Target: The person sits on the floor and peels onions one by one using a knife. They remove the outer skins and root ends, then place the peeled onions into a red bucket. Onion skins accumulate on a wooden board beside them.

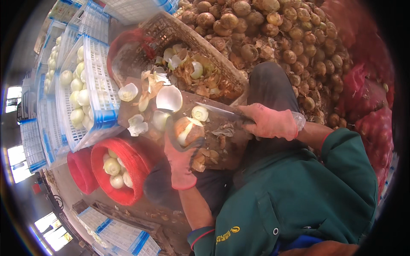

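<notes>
My left hand (pixel 181 160), in a pinkish-orange glove with dark fingers, grips a partly peeled onion (pixel 184 128) against a brown board (pixel 232 147) at my lap. Pale flesh shows through a gap in its brown skin. In the same kind of glove, my right hand (pixel 273 121) is closed around the handle of a knife (pixel 218 110), its blade pointing left across the board's far edge. Just beyond the held onion is a small cut onion end (pixel 200 113). White peeled layers (pixel 169 99) and dry skin scraps (pixel 210 154) lie around the onion.
A dirty crate (pixel 218 59) of peelings stands beyond the board, with a heap of unpeeled onions (pixel 294 38) behind it. At left, white-and-blue crates (pixel 100 81) hold peeled onions. A red-rimmed bucket (pixel 139 170) with peeled onions sits below them. Red mesh sacks (pixel 376 132) line the right.
</notes>
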Demonstrator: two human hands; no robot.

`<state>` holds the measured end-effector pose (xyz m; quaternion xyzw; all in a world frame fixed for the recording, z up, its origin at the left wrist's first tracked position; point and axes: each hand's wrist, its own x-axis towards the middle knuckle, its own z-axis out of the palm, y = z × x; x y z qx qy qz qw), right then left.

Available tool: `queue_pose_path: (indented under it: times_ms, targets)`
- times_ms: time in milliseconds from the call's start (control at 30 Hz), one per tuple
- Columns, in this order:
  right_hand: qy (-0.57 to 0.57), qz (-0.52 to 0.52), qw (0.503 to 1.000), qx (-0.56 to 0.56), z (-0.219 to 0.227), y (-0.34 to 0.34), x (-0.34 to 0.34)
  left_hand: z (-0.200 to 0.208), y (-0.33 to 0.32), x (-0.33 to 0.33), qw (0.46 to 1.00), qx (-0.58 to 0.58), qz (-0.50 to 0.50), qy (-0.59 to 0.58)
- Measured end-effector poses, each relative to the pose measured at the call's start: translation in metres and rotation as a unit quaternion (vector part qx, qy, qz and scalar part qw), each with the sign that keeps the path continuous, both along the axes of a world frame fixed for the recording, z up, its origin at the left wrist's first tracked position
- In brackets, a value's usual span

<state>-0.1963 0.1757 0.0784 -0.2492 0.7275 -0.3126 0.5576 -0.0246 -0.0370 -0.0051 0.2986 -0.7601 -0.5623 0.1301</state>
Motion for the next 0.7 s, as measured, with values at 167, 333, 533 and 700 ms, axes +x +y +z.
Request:
queue_pose_path:
  times_ms: [167,333,533,700]
  targets:
    - [0.017,0.036,0.999,0.035,-0.012,0.006,0.007,-0.005,-0.004,-0.002,0.999,0.042,0.000,0.035]
    - [0.120,0.140,0.983,0.006,-0.017,0.009,0.001,-0.005,-0.007,-0.006,0.998,0.043,-0.027,0.032]
    - [0.350,0.219,0.884,-0.217,-0.030,0.012,-0.018,0.002,-0.005,-0.015,0.996,0.073,-0.058,0.013]
    - [0.382,0.278,0.863,-0.179,0.002,-0.017,-0.021,0.013,-0.002,-0.019,0.996,0.063,-0.060,-0.006]
